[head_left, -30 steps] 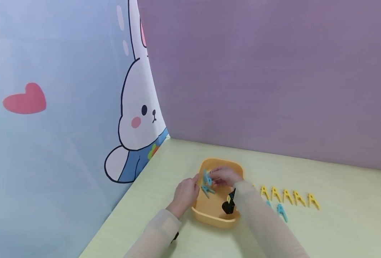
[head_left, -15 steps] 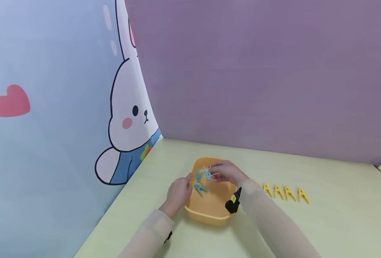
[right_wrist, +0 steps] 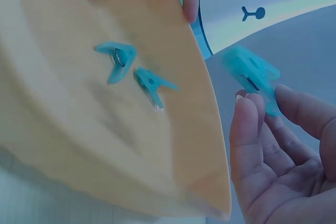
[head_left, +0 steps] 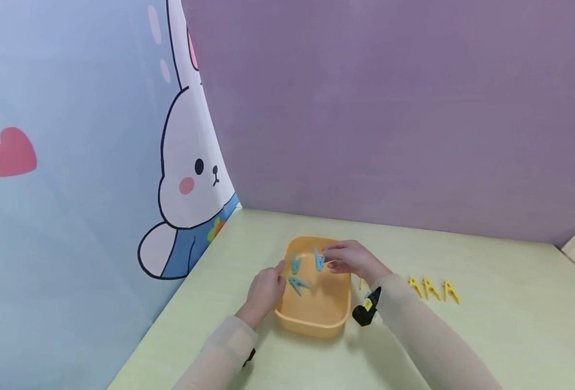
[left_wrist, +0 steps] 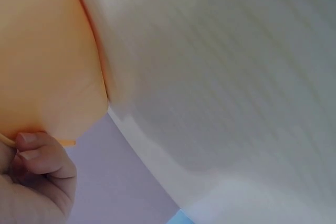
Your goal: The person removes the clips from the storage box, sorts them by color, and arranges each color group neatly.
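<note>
My right hand [head_left: 357,259] pinches a light-blue clothespin [head_left: 319,259] between thumb and fingertips, above the far part of an orange plastic basin [head_left: 312,327]. In the right wrist view the pinched clothespin [right_wrist: 251,69] is slightly blurred and lies beyond the basin's rim. Two more blue clothespins lie inside the basin near its left wall: one farther back [head_left: 295,264], one nearer [head_left: 298,284]. My left hand [head_left: 264,292] grips the basin's left rim; the left wrist view shows its curled fingers [left_wrist: 44,153] at that edge.
Several yellow clothespins [head_left: 431,288] stand in a row on the pale table to the right of the basin. My right forearm hides part of that row. A rabbit-print wall [head_left: 195,200] is at the left, a purple wall [head_left: 365,119] behind.
My right hand, with the blue clothespin, has shifted right relative to the basin, away from the two lying clothespins. The left hand keeps its grip on the rim. The head view has turned slightly right.
</note>
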The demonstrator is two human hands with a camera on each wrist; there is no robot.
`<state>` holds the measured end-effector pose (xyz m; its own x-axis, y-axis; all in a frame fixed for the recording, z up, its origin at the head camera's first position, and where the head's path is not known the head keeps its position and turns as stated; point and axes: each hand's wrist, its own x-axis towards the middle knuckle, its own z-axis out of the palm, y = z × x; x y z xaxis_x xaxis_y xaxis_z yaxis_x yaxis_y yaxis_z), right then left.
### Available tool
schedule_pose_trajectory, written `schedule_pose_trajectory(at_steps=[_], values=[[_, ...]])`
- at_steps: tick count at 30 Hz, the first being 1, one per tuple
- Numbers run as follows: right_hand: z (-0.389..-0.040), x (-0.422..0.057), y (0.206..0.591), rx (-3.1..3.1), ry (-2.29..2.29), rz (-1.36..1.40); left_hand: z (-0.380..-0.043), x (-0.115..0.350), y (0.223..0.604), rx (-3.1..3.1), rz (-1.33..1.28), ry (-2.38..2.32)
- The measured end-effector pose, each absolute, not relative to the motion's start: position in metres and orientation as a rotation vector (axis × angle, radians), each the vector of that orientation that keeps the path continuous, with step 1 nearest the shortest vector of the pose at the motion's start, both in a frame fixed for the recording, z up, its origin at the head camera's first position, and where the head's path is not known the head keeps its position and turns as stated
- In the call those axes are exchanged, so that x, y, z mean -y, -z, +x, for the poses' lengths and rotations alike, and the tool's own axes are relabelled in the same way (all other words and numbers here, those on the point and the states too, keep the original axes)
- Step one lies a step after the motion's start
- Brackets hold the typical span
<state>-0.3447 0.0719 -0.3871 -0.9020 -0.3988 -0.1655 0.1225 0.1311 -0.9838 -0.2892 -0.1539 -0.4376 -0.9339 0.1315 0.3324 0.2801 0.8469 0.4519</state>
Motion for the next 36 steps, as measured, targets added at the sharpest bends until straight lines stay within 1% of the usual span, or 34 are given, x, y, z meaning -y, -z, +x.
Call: schedule_pose_trajectory(at_steps=[21,28,36], values=[[-0.326,-0.118,0.391,-2.031,1.912,-0.254,-0.289,0.152,0.439,2.759,-0.289,0.706],[-0.324,-0.124,0.394,-1.973,1.965,-0.212,-0.290,0.152,0.441,2.772,-0.280,0.715],[-0.319,-0.135,0.398,-1.889,2.022,-0.249,-0.288,0.152,0.439,2.773,-0.272,0.705]])
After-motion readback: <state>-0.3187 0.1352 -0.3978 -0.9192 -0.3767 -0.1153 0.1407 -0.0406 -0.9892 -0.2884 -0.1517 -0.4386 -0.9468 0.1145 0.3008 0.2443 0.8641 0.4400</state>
